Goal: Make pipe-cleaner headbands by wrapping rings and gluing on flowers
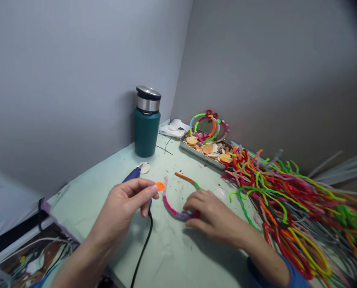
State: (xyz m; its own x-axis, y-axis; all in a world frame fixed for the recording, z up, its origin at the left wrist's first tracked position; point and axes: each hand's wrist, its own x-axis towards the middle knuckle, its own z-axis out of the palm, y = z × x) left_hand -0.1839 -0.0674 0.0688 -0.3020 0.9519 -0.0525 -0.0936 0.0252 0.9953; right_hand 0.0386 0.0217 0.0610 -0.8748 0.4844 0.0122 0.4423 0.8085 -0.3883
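Observation:
Between thumb and forefinger of my left hand (127,200) is a small orange disc (160,186). My right hand (206,214) lies low over the table, its curled fingers on a bent multicoloured pipe-cleaner loop (170,207) of pink, purple, green and orange. The loop is open at its far end, and part of it is hidden under that hand. Just beside the disc is the loop's pale pink tip. Behind my left hand lies a blue glue gun (132,175), partly covered, its nozzle over a whitish round piece (144,167). A black cord (145,240) runs from it toward me.
A teal bottle (146,132) stands by the wall corner. Behind the loop, a metal tray (193,151) holds shells and finished pipe-cleaner rings (208,126). A heap of loose pipe cleaners (271,180) covers the right side, with red- and yellow-handled tools (310,248) among them.

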